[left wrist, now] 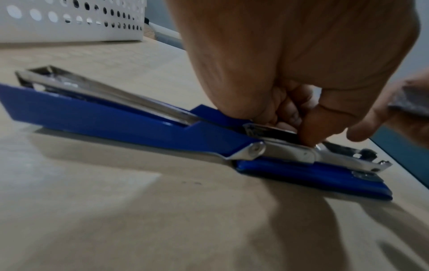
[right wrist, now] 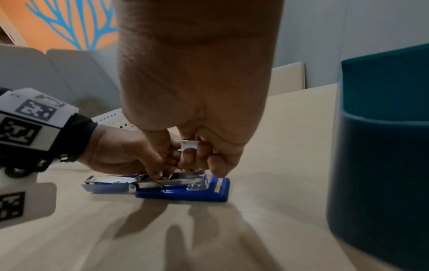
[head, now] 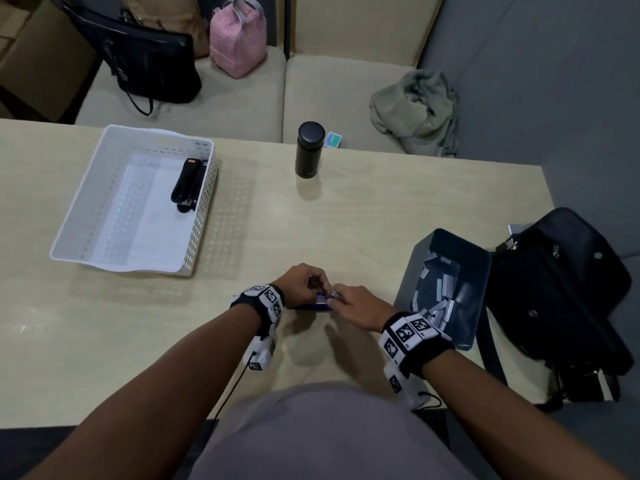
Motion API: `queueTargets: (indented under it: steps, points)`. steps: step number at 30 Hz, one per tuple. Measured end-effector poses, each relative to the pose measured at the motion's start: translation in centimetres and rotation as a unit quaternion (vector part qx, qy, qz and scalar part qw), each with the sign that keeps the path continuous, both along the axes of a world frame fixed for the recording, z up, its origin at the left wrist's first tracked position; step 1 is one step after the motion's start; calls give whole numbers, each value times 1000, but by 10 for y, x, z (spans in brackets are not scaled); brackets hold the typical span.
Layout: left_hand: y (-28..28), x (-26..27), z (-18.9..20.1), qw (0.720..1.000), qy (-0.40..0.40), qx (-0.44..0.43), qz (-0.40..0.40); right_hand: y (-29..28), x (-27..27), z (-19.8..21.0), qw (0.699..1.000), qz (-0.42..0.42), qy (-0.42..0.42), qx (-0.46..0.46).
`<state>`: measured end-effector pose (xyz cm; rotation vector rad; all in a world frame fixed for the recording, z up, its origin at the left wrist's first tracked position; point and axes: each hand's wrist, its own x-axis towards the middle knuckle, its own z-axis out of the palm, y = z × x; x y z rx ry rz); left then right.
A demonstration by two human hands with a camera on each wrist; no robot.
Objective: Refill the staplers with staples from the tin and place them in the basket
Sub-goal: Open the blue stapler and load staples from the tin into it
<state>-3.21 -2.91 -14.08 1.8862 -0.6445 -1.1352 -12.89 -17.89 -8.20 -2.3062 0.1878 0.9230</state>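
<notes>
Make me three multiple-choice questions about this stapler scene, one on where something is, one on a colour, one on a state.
1. Where is the black stapler?
A. in the basket
B. in the tin
C. beside the flask

2. What colour is the stapler being refilled?
A. red
B. blue
C. white

3. How is that stapler?
A. shut
B. opened flat on the table
C. lifted off the table

Answers:
1 A, it lies along the basket's right wall.
2 B, both wrist views show blue.
3 B, its top is folded back, the left hand is on the metal channel and the right hand holds staples.
</notes>
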Motion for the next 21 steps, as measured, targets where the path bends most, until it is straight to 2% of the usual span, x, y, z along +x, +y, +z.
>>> queueTargets:
  steps: [6,10,12,14,16,19,21]
  points:
    - [2,3,3,1000,14,2,-12,4,5,-4,996,75,-42,-36]
    - [4,-1,6,999,-42,24,-16,11,1,-19,988,112,-95,-50]
    - [8,-2,8,996,-78,37,-9,11,-1,-25,988,102,-103,-46]
    - [12,-3,10,985,-148,84,-5,10,-2,-28,989,82,-111,-48]
    - [14,-4,16,963,-203,175,6,8,-2,-29,990,72,-116,-42]
    - [9,-15,23,932,-219,283,67,9,-2,-30,991,64,-110,-35]
    - [1,-25,27,926,-207,296,107,9,-2,-31,992,56,-106,-37]
